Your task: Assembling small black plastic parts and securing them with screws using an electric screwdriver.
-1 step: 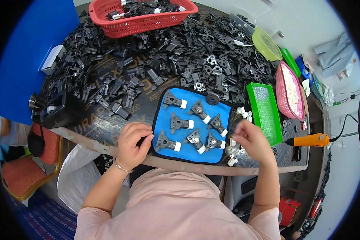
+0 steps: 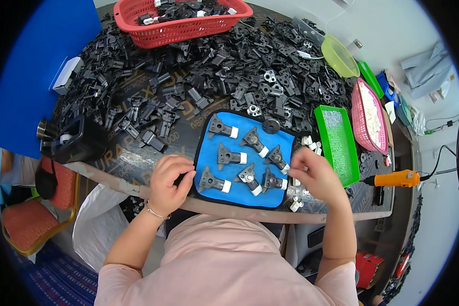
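Several black plastic fittings with white end caps (image 2: 230, 156) lie spread on a blue mat (image 2: 214, 200) with a black border. A black disc (image 2: 271, 126) rests at its upper right corner. At the mat's left edge is my left hand (image 2: 171, 184), fingers loosely curled, thumb apart from them, with nothing visible in it. My right hand (image 2: 315, 176) is over the right edge. Its thumb and fingers come together beside the white tip of one black fitting (image 2: 276, 159); whether they grip anything is hidden. Loose white caps (image 2: 296, 204) lie just below that hand.
A large heap of black plastic parts (image 2: 188, 66) covers the table beyond the mat. Behind it stands a red basket (image 2: 183, 33). To the right are a green tray (image 2: 337, 148), a pink basket (image 2: 364, 120) and an orange power tool (image 2: 397, 178). A black tape dispenser (image 2: 79, 143) stands left.
My right hand has moved left, from over the loose white caps to the mat's right edge, beside a fitting's white tip. My left hand and the fittings have stayed put.
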`<state>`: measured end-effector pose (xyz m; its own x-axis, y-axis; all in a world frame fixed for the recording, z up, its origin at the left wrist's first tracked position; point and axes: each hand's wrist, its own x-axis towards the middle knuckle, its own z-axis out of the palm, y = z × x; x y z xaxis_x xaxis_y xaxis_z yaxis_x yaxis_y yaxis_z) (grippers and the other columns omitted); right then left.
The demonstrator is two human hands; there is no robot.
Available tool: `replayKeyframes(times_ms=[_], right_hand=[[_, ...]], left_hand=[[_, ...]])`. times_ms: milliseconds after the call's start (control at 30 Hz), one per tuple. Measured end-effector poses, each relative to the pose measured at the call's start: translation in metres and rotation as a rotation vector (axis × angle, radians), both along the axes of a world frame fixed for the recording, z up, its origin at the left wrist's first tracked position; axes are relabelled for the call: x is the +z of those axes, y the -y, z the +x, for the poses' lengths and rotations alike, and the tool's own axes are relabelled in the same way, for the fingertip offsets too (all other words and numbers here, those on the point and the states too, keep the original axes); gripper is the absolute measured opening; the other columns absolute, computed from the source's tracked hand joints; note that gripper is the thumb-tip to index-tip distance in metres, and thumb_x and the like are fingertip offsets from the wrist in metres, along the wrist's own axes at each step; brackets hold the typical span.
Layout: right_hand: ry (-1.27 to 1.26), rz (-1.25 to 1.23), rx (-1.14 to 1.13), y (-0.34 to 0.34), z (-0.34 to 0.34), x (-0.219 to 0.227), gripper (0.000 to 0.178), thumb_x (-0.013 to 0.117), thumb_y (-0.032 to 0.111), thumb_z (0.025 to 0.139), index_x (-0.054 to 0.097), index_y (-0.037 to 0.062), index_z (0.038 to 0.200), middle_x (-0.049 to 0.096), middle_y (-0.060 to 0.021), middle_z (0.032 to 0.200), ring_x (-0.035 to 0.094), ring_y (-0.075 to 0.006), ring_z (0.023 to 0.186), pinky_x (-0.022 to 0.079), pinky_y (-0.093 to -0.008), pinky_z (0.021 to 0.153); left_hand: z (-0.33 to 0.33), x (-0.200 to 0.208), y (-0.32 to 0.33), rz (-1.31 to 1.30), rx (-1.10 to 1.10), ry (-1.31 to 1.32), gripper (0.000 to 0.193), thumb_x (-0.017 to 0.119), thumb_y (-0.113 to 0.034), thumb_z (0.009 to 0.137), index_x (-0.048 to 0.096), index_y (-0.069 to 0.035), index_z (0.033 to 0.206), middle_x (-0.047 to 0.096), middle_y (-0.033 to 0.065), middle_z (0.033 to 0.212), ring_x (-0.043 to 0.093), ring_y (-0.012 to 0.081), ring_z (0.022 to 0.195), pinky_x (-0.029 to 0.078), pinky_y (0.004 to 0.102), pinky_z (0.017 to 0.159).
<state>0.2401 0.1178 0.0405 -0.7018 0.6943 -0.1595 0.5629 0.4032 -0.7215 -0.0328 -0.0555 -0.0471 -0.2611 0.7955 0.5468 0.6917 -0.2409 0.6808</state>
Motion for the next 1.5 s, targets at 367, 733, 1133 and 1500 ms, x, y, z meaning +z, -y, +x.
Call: replayKeyframes(times_ms=[367,733,1133,1500], right_hand=[[0.141,0.100,0.258,-0.001,-0.120,-0.025,0.018,0.069,0.007,0.077,0.053,0.0027,0.085,0.061,-0.0124,0.073,0.060,-0.0285,0.069,0.046,-0.0370,0.062],[0.139,0.263,0.249,0.010,-0.118,-0.024,0.019,0.071,0.009,0.073,0.057,0.0072,0.085,0.061,-0.0115,0.070,0.061,-0.0315,0.070,0.047,-0.0415,0.062],[0.108,0.300,0.267,0.009,-0.118,-0.028,0.018,0.072,0.008,0.070,0.058,0.0078,0.082,0.062,-0.0108,0.070,0.061,-0.0312,0.069,0.047,-0.0414,0.060],[0.103,-0.046,0.280,-0.009,-0.123,-0.031,0.019,0.071,0.004,0.072,0.055,0.0040,0.081,0.060,-0.0048,0.068,0.056,-0.0142,0.060,0.044,-0.0289,0.055]], left_hand=[[-0.002,0.000,0.000,0.038,0.019,0.102,0.011,0.067,0.003,0.075,0.063,-0.002,0.084,0.066,0.0111,0.089,0.061,0.0278,0.084,0.047,0.0353,0.079],[-0.005,-0.001,-0.002,0.048,0.009,0.136,0.008,0.068,0.000,0.075,0.063,-0.002,0.081,0.066,0.0104,0.087,0.060,0.0289,0.083,0.047,0.0354,0.075],[-0.004,0.000,0.000,0.030,0.021,0.150,0.008,0.068,0.000,0.075,0.063,-0.002,0.081,0.066,0.0102,0.086,0.061,0.0289,0.083,0.048,0.0356,0.076],[-0.006,-0.001,0.000,0.059,0.009,0.132,0.009,0.067,0.003,0.075,0.064,-0.002,0.082,0.066,0.0103,0.086,0.061,0.0258,0.081,0.047,0.0328,0.075]])
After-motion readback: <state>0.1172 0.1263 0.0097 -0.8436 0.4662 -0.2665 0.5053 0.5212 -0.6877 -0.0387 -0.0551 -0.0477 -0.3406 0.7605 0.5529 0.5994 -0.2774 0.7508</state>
